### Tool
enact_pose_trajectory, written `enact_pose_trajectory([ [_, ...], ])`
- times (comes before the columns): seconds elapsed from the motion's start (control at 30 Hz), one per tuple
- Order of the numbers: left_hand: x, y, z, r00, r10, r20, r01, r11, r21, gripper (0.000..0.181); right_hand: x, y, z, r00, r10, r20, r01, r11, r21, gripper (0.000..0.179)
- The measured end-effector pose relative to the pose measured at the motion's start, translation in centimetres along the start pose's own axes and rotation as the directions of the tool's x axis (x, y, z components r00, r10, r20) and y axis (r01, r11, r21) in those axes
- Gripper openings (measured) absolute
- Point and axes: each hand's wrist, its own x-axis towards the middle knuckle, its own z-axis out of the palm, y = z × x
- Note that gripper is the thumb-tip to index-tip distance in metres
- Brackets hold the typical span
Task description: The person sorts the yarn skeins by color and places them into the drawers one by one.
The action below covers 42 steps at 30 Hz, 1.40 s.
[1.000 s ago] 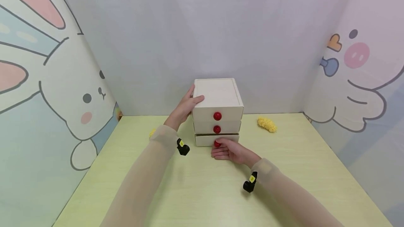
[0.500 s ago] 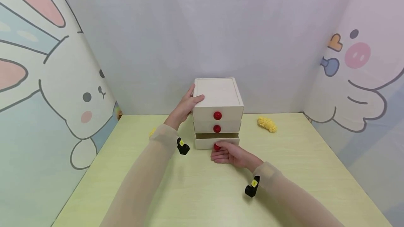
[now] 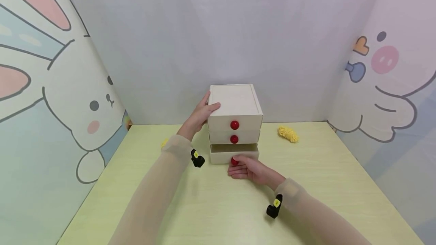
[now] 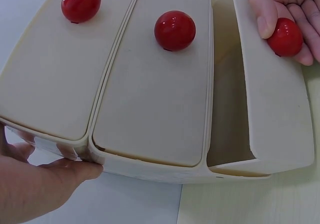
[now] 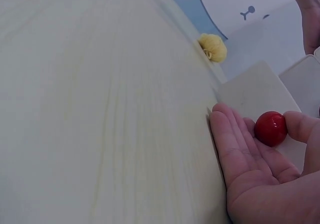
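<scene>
A small white drawer cabinet [image 3: 233,99] with three stacked drawers stands at the back of the table. My left hand [image 3: 199,116] holds its upper left edge, thumb over the top and fingers along the side. The bottom drawer [image 3: 221,157] is partly pulled out, and no contents show in the visible part of its inside. My right hand [image 3: 250,168] pinches that drawer's red knob [image 5: 271,128] between thumb and fingers, palm up, close to the tabletop. The upper two drawers, with red knobs [image 4: 175,30] of their own, are closed.
A yellow bundle of yarn [image 3: 288,134] lies right of the cabinet. Another yellow bundle [image 5: 213,47] lies to the left, mostly behind the left forearm in the head view. A pale curtain [image 3: 231,41] hangs close behind the cabinet, and printed panels flank the table [image 3: 218,207].
The bottom drawer has slid further out toward me, with my right hand drawing back on its knob. My left hand has stayed in place on the cabinet.
</scene>
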Motion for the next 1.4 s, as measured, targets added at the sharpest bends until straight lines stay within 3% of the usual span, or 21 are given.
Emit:
enact_pose_trajectory([
  [1.4, -0.1, 0.4, 0.0, 0.999, -0.034, -0.008, 0.034, 0.999, 0.012, 0.085, -2.4, 1.4, 0.8, 0.999, -0.019, 0.047, 0.018, 1.000, 0.012, 0.053],
])
